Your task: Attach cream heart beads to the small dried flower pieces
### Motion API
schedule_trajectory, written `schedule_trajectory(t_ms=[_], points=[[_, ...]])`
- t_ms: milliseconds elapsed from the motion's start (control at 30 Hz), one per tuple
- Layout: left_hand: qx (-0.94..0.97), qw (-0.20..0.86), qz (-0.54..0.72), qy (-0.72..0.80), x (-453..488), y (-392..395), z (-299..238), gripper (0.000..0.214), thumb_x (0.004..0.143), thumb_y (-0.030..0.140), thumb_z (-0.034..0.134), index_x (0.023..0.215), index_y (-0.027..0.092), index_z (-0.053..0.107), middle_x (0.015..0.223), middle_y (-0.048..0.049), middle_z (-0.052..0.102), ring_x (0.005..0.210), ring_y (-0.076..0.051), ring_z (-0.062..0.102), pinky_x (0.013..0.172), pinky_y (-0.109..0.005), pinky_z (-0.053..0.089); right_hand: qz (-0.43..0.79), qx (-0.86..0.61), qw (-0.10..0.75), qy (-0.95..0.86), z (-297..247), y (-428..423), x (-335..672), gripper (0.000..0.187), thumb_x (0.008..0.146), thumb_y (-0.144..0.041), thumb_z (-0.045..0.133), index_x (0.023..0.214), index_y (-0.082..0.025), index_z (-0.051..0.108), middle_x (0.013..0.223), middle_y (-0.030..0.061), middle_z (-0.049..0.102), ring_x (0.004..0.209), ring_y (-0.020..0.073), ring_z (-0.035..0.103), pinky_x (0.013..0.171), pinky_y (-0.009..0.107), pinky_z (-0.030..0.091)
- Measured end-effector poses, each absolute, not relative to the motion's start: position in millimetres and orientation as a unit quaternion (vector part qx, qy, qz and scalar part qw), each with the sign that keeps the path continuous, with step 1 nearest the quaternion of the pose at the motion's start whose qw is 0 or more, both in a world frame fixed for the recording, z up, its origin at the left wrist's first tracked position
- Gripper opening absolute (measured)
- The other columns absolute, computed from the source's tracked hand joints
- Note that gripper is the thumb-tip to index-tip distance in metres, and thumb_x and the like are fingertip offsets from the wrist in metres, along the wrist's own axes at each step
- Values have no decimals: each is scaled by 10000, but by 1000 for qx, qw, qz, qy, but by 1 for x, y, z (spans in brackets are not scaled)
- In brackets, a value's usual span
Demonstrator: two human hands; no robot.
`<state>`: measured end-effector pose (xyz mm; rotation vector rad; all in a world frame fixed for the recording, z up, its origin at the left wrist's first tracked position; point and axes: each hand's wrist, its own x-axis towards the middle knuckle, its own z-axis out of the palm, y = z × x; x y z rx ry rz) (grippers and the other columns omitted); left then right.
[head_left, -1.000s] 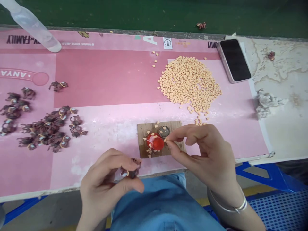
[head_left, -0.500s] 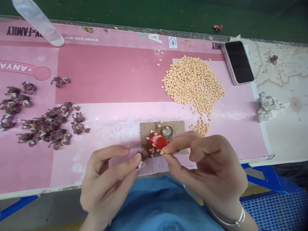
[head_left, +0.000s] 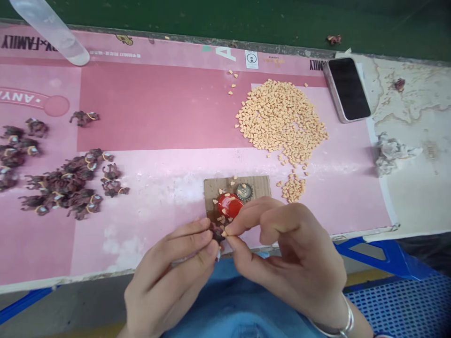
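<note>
My left hand (head_left: 176,267) pinches a small dark brown figurine (head_left: 217,232) near the table's front edge. Between the thumb and forefinger of my right hand (head_left: 282,253) is a tiny yellowish piece (head_left: 224,233), touching or almost touching the figurine. Just beyond my fingers lies a cardboard square (head_left: 259,183) bearing a red bottle cap (head_left: 228,204), a silver crimped cap (head_left: 244,191) and several loose pieces. A big heap of the same yellowish pieces (head_left: 278,115) spreads farther back, with a smaller pile (head_left: 293,188) in front of it.
Several brown figurines (head_left: 66,180) lie in clusters on the left. A phone (head_left: 348,89) rests at the back right, near crumpled white material (head_left: 392,152). A translucent strip-like object (head_left: 52,30) sits at the back left. A blue perforated seat (head_left: 398,310) is at lower right.
Both hands have come together: the left moved right with the figurine, and the right moved left and nearer my body, bringing the yellowish piece to the figurine.
</note>
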<state>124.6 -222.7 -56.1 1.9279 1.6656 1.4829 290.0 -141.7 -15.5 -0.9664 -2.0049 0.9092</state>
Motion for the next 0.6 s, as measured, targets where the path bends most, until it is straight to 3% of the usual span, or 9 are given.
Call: schedule_trajectory(t_ms=[267, 600], points=[[662, 96, 487, 562, 124, -226, -56, 107, 1003, 0, 689, 1008, 87, 752, 1073, -11, 766, 1187, -102, 775, 1204, -181, 581, 343, -359, 329, -803, -9, -140, 292, 355, 932, 1, 652, 936, -292, 452, 827, -55, 781, 731, 127, 788, 753, 244, 688], [674, 88, 476, 558, 120, -227, -53, 205, 926, -68, 734, 1008, 115, 772, 1060, 13, 769, 1170, -109, 781, 1194, -179, 591, 325, -379, 328, -802, -5, -145, 293, 311, 977, -38, 657, 923, -291, 486, 800, -50, 817, 739, 142, 825, 743, 233, 720]])
